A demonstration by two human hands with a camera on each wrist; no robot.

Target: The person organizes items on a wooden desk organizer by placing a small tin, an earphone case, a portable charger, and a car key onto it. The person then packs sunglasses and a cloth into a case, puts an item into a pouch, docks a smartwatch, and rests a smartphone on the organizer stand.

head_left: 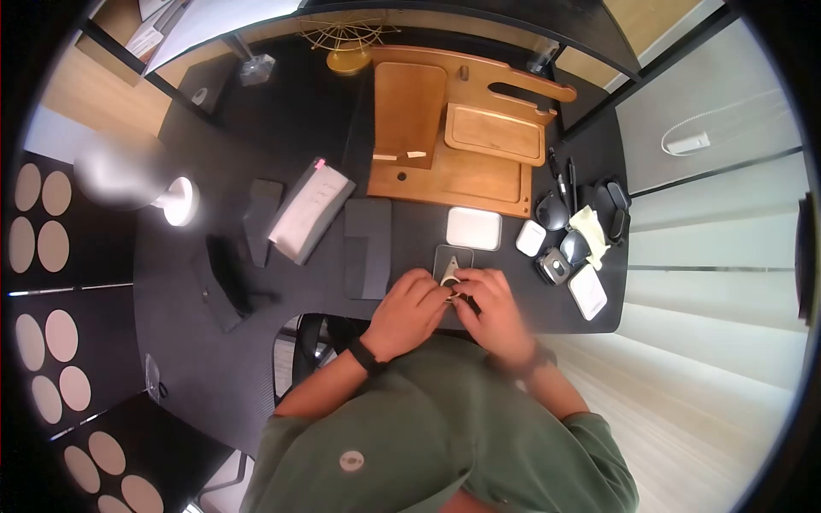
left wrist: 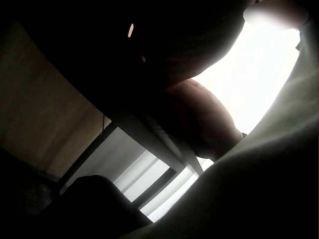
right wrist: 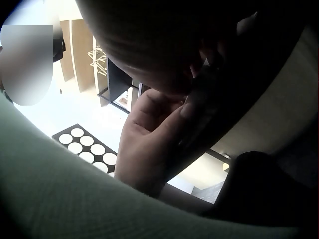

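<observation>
At the table's front edge, both hands meet over a small pale pointed piece (head_left: 451, 269) with a dark round part. My left hand (head_left: 408, 314) pinches it from the left, thumb and fingers bent. From the right, my right hand (head_left: 492, 312) holds the same piece, its fingertips close against the left ones. Beneath and just beyond lies a clear-rimmed flat tray (head_left: 464, 253). Fingers cover much of the piece, and its kind is unclear. In the right wrist view the left hand (right wrist: 144, 134) shows its thumb along a dark edge. The left wrist view is mostly dark.
A white open tray (head_left: 474, 229) lies behind the hands, with a white earphone case (head_left: 530, 238) to its right. Further back stands a wooden organiser (head_left: 453, 175). Leftward are a dark pouch (head_left: 368, 248) and a long white box (head_left: 311, 211). Sunglasses (head_left: 552, 210) lie right.
</observation>
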